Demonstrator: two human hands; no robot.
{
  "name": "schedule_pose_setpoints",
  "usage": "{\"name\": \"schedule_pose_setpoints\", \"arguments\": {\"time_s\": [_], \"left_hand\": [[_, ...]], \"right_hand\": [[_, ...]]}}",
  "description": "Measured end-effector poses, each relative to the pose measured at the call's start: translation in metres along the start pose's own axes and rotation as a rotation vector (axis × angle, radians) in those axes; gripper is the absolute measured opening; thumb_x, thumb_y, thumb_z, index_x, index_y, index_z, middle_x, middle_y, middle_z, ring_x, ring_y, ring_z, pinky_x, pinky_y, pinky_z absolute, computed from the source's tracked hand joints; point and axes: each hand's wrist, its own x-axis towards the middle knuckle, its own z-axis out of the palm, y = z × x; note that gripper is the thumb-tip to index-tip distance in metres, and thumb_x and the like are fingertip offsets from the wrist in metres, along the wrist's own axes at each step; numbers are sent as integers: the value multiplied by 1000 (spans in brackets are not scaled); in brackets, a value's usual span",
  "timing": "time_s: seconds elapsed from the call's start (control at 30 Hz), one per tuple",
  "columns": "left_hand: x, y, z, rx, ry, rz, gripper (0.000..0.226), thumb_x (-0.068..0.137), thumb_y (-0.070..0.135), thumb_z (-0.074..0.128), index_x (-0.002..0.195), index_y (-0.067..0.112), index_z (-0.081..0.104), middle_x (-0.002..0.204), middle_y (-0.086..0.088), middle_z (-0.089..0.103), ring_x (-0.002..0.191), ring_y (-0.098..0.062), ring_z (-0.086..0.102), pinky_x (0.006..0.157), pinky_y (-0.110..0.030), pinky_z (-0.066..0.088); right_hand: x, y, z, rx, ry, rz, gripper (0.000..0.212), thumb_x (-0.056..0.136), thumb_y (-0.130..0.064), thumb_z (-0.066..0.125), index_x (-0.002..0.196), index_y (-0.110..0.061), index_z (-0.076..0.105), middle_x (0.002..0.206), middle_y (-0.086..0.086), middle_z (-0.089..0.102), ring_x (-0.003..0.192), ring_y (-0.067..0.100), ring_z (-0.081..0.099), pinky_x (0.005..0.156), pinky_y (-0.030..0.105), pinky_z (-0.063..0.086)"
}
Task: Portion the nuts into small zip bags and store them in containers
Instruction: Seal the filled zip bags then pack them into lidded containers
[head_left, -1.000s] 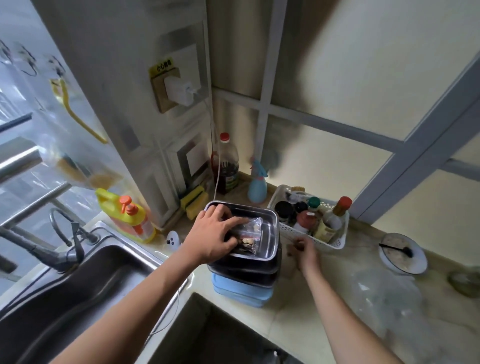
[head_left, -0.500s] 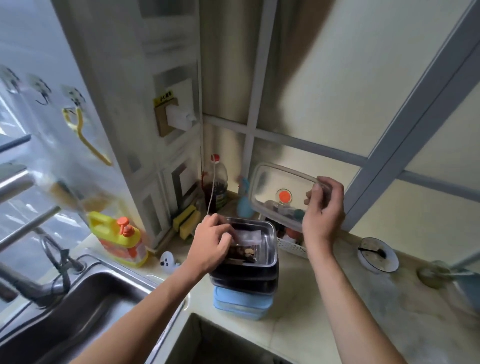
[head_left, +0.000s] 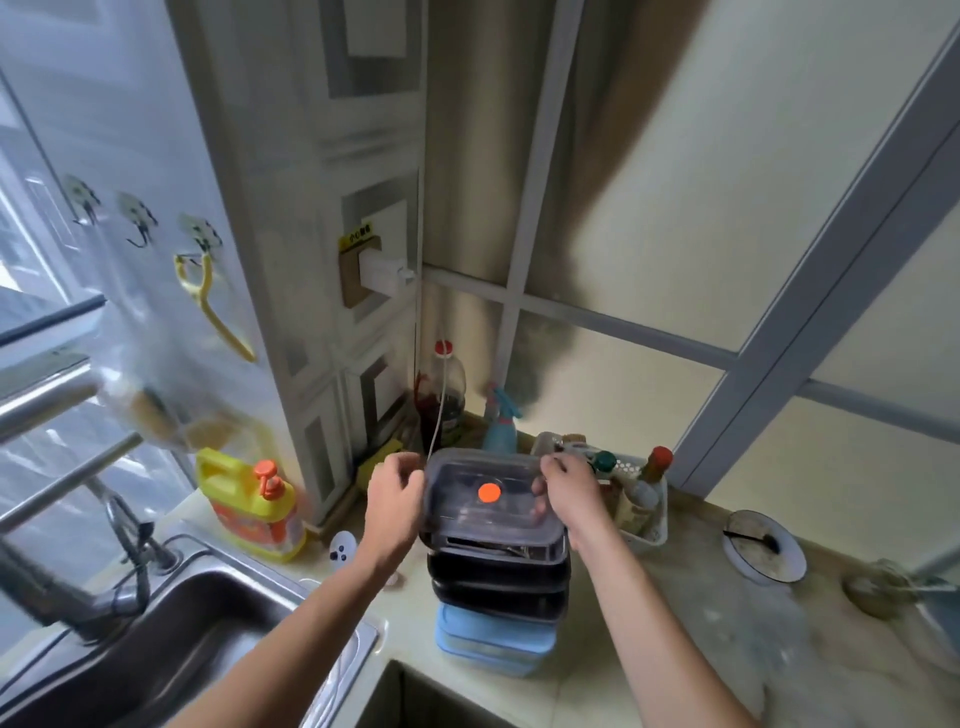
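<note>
A clear lid (head_left: 483, 480) with an orange round valve lies on the top dark container (head_left: 493, 540) of a stack. Under it sit another dark container (head_left: 498, 597) and a blue one (head_left: 491, 642). My left hand (head_left: 395, 499) grips the lid's left edge with curled fingers. My right hand (head_left: 566, 491) grips its right edge. The near side of the lid sits slightly raised above the rim. Any zip bag inside is hidden under the lid.
A steel sink (head_left: 171, 639) and tap are at the left, with a yellow detergent bottle (head_left: 249, 504) behind. A white basket of condiment bottles (head_left: 641, 519) stands right of the stack. A dark sauce bottle (head_left: 441, 400), blue sprayer (head_left: 501, 423) and a small bowl (head_left: 763, 545) stand nearby.
My right hand brought the lid down from the air onto the top container. My left hand left the inside of the container and took the lid's left edge.
</note>
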Motion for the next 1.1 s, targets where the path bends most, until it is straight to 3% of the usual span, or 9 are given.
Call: {"name": "schedule_pose_setpoints", "arguments": {"time_s": [0.07,0.13,0.33,0.5,0.67,0.77,0.9,1.1], "left_hand": [[-1,1,2,16,-125,-36,21,90,15,54,109,14,64,102,0,68,92,-8,62,78,-29,51],[-3,0,6,23,-145,-100,29,91,21,55,119,20,61,110,6,67,98,-5,62,82,-28,51],[-9,6,16,59,6,-151,10,92,18,53,92,8,55,88,-6,62,75,-17,54,60,-27,40],[-9,1,21,56,-2,-124,8,90,20,52,92,12,51,88,-8,62,75,-20,53,67,-35,46],[-12,-6,24,-100,-9,-174,3,89,14,48,91,15,50,88,-7,62,78,-21,52,72,-38,45],[-11,-8,24,-188,-57,-203,12,85,10,47,92,19,51,91,-4,60,84,-22,53,77,-40,47],[-16,-11,26,-167,-150,-125,32,97,14,41,125,28,50,121,9,58,112,-10,56,98,-34,47],[-16,-10,31,91,-119,5,21,106,27,37,110,23,57,106,6,64,101,-15,58,86,-30,42]], "right_hand": [[-1,-3,1,-175,65,-70,25,105,-25,40,97,-16,62,79,7,67,58,21,63,63,42,55],[-5,-5,0,-414,127,-124,26,103,-29,41,101,-20,65,89,6,71,78,25,69,66,35,52],[-12,-2,9,-653,275,-284,19,98,-23,44,101,-15,61,104,7,65,92,26,62,74,36,51],[-20,5,19,-852,406,-290,29,99,-26,45,115,-12,66,119,11,59,105,30,59,76,34,38],[-19,11,26,-824,393,-246,26,99,-26,48,115,-15,66,124,14,50,116,33,47,90,38,44],[-15,13,28,-721,323,-208,23,99,-24,48,117,-16,60,122,16,50,117,37,47,86,41,48],[-8,18,28,-793,288,-207,30,104,-34,42,122,-17,58,119,15,56,111,35,54,82,42,54],[-6,23,29,-967,327,-272,40,107,-34,32,125,-12,61,121,17,61,111,35,56,89,41,47]]}}
